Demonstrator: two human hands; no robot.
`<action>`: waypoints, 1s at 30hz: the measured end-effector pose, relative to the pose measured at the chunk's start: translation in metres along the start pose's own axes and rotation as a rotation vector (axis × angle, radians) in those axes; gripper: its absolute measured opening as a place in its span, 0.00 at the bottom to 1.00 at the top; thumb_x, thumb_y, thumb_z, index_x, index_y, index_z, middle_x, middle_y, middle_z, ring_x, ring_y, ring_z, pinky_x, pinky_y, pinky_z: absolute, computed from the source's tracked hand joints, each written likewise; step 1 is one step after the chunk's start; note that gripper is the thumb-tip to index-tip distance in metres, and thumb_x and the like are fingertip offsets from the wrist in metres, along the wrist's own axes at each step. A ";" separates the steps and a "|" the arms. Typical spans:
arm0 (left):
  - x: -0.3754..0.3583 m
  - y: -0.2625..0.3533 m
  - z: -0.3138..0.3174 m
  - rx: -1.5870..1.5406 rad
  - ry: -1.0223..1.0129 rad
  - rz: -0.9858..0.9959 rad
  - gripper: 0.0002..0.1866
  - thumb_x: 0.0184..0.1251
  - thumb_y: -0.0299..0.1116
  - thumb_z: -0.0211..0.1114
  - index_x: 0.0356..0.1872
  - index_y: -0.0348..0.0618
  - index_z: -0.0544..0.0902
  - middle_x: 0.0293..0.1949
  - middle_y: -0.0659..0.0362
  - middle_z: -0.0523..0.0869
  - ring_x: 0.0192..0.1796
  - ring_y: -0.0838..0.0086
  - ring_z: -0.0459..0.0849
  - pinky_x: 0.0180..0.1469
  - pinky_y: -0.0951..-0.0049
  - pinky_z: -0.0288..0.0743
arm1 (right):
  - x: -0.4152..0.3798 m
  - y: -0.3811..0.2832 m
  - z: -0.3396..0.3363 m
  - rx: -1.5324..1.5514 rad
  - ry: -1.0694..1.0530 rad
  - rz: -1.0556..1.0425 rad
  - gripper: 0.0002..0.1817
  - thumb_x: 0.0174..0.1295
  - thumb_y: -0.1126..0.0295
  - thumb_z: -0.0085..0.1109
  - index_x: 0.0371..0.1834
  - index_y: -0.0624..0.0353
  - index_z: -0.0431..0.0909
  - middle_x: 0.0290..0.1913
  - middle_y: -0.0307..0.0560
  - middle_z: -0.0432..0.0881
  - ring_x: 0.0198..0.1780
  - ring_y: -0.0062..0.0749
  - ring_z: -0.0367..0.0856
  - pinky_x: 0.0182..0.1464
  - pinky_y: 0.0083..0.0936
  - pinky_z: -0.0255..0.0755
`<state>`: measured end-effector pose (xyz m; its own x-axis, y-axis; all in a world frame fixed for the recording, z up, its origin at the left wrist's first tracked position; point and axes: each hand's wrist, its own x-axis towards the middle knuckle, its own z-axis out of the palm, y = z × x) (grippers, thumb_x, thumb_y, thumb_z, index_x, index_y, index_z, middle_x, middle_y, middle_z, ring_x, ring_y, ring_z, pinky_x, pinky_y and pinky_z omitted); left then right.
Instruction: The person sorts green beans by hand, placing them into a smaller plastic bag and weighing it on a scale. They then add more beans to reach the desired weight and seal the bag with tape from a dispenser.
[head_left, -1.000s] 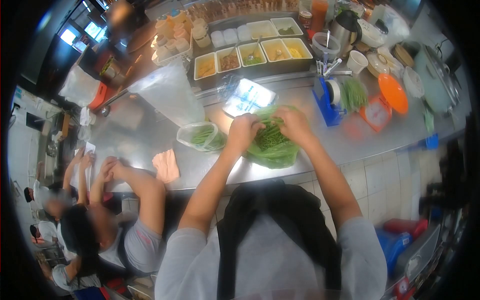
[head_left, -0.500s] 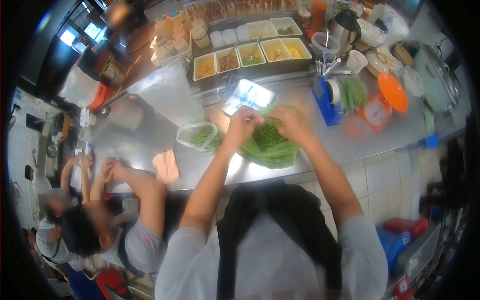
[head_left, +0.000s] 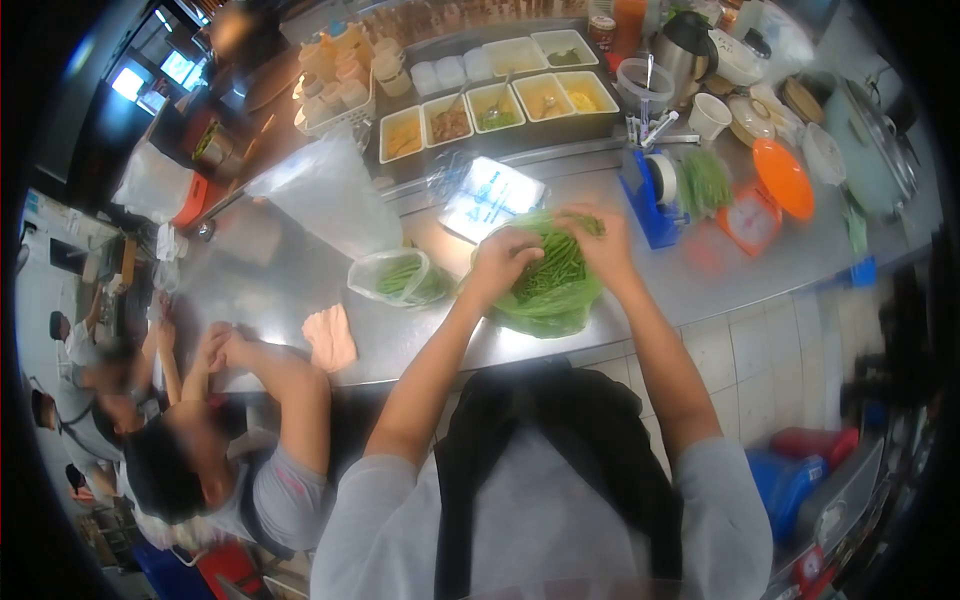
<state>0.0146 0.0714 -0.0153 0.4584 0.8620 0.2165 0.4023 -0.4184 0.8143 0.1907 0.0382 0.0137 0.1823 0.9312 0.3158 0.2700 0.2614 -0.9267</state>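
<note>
A green plastic bag (head_left: 548, 318) stands on the steel counter in front of me, its mouth spread, with a heap of cut green stalks (head_left: 556, 270) inside; they look like beans, though I cannot be sure. My left hand (head_left: 506, 262) has curled fingers on the left side of the bag's rim. On the far right side of the rim, my right hand (head_left: 600, 240) grips the plastic with bent fingers. Left of my left hand sits a clear plastic bag (head_left: 395, 280) of similar green stalks. A white and blue packet (head_left: 492, 198) lies just behind my hands.
Food trays (head_left: 498, 108) line the back. To the right are a blue tape dispenser (head_left: 650, 200), a bundle of green stalks (head_left: 706, 184) and an orange scale (head_left: 750, 218). A pink cloth (head_left: 329, 338) lies left, near a co-worker's hands (head_left: 220, 345).
My hands have moved apart from each other at the bag's mouth. The opening is wider and more of the green stalks show.
</note>
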 end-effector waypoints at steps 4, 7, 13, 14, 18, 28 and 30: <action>0.003 0.010 -0.002 0.031 -0.038 -0.064 0.09 0.55 0.30 0.63 0.36 0.39 0.83 0.32 0.50 0.83 0.34 0.61 0.81 0.39 0.67 0.73 | -0.006 -0.015 -0.004 0.037 0.023 0.126 0.14 0.48 0.82 0.55 0.40 0.62 0.82 0.37 0.49 0.83 0.40 0.35 0.82 0.44 0.22 0.72; 0.003 0.008 -0.001 0.175 0.023 -0.093 0.07 0.55 0.27 0.62 0.34 0.37 0.82 0.29 0.47 0.82 0.32 0.55 0.81 0.37 0.64 0.73 | -0.007 -0.040 -0.004 -0.264 0.245 -0.198 0.14 0.50 0.81 0.56 0.41 0.59 0.81 0.38 0.46 0.81 0.40 0.34 0.80 0.41 0.23 0.72; 0.005 0.012 -0.010 0.218 0.087 0.112 0.06 0.55 0.23 0.59 0.33 0.36 0.81 0.28 0.45 0.82 0.31 0.54 0.81 0.35 0.65 0.73 | 0.000 -0.029 0.009 -1.029 -0.239 -0.472 0.12 0.43 0.77 0.56 0.33 0.54 0.82 0.38 0.45 0.78 0.39 0.39 0.78 0.38 0.32 0.73; 0.003 0.016 -0.013 0.139 0.101 0.078 0.06 0.55 0.23 0.58 0.33 0.36 0.81 0.28 0.45 0.82 0.30 0.55 0.80 0.35 0.66 0.73 | 0.002 -0.019 0.008 -0.911 -0.294 -0.386 0.10 0.46 0.75 0.56 0.33 0.55 0.82 0.38 0.46 0.78 0.38 0.40 0.78 0.38 0.33 0.72; 0.000 0.016 -0.009 -0.481 0.137 -0.265 0.06 0.54 0.28 0.58 0.31 0.37 0.81 0.28 0.47 0.82 0.31 0.55 0.81 0.36 0.62 0.74 | 0.001 -0.015 0.014 -0.429 -0.249 -0.106 0.07 0.52 0.71 0.57 0.33 0.59 0.81 0.38 0.51 0.78 0.39 0.43 0.77 0.41 0.33 0.71; -0.002 -0.008 0.047 0.524 0.096 0.068 0.06 0.43 0.28 0.62 0.25 0.41 0.82 0.29 0.50 0.81 0.37 0.57 0.80 0.40 0.59 0.72 | 0.002 0.042 -0.018 -0.075 -0.092 0.337 0.24 0.57 0.56 0.61 0.49 0.65 0.76 0.36 0.41 0.78 0.26 0.20 0.69 0.27 0.18 0.62; -0.003 0.008 0.032 0.466 0.129 0.061 0.06 0.45 0.28 0.61 0.25 0.40 0.82 0.28 0.49 0.81 0.36 0.57 0.80 0.39 0.58 0.72 | 0.007 0.058 -0.015 -0.130 -0.144 0.192 0.24 0.57 0.59 0.63 0.50 0.66 0.75 0.37 0.41 0.79 0.28 0.21 0.71 0.30 0.19 0.65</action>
<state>0.0420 0.0562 -0.0270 0.4016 0.8482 0.3454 0.7033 -0.5272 0.4769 0.2223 0.0564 -0.0346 0.1079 0.9895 0.0961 0.3646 0.0505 -0.9298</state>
